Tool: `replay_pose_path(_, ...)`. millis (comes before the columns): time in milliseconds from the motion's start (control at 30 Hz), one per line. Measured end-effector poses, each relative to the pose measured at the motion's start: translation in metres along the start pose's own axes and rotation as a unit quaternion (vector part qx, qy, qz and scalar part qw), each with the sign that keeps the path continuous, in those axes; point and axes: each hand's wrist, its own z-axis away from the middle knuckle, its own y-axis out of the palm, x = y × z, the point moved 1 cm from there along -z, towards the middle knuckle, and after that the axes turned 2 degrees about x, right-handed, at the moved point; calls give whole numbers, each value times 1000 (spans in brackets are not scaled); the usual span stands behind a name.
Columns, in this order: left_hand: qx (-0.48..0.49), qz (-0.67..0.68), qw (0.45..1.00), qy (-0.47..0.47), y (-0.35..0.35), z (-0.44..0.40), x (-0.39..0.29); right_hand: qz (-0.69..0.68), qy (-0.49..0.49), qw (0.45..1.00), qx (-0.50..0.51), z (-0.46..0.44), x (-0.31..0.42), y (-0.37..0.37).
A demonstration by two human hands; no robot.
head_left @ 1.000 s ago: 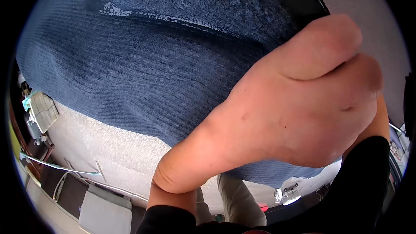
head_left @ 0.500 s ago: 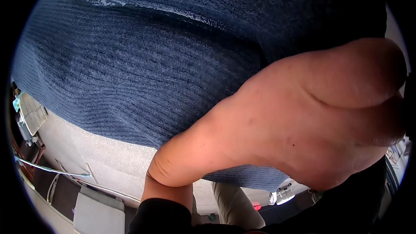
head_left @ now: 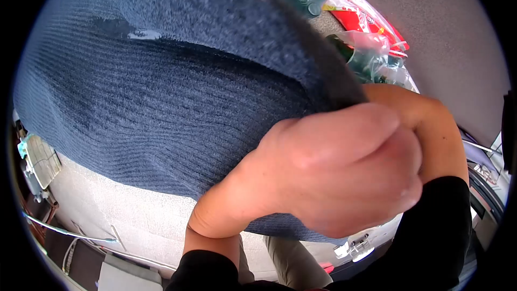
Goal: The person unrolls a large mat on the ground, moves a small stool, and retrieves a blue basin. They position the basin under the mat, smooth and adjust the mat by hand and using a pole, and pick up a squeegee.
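Note:
A blue-grey ribbed knit cloth (head_left: 161, 97) fills the left and middle of the head view, with a folded layer raised along its top right edge. A shiny pale patch (head_left: 144, 34) shows on the cloth near a dark fold. My left hand (head_left: 344, 167) is closed in a fist in front of the cloth's right side, close to the camera and slightly blurred. Whatever its fingers hold is hidden behind the knuckles. My right hand (head_left: 390, 94) is bent inward at the cloth's raised edge, behind my left fist, and its fingers are out of sight.
Clear plastic packaging (head_left: 371, 59) with green contents and a red packet (head_left: 366, 19) lie beyond the cloth. A pale speckled surface (head_left: 118, 199) extends under it. A light grey box-like object (head_left: 126, 275) is low on the left, and a wire rack (head_left: 43, 159) stands above it.
My left fist has shifted left and away from the camera. The cloth's upper right part has swung left, uncovering the packaging, the red packet and my right forearm.

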Motion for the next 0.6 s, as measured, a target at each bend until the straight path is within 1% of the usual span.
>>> replay_pose_path(67,44,14,999,2,-13,-12,-2,-8,1,1000,-4,11,1,-1)
replay_pose_path(167,143,6,990,-2,-39,-37,-11,-18,-2,1000,-7,24,0,-3)
replay_pose_path(200,209,-9,977,-32,-42,-44,-14,-21,-3,1000,-9,27,0,-6)
replay_pose_path(267,278,-21,959,-50,-40,-53,-15,-28,-9,999,-12,28,-2,-12)
replay_pose_path(400,397,-49,915,-55,-41,-49,-15,-34,-19,999,-7,23,1,-22)
replay_pose_path(533,377,-66,923,-37,-37,-48,-14,-52,-9,999,1,24,-2,-23)
replay_pose_path(567,286,-44,957,-28,-29,-45,-11,-52,-6,999,4,26,-1,-22)
replay_pose_path(600,254,-39,966,-27,-28,-48,-13,-57,-2,998,6,27,-3,-22)
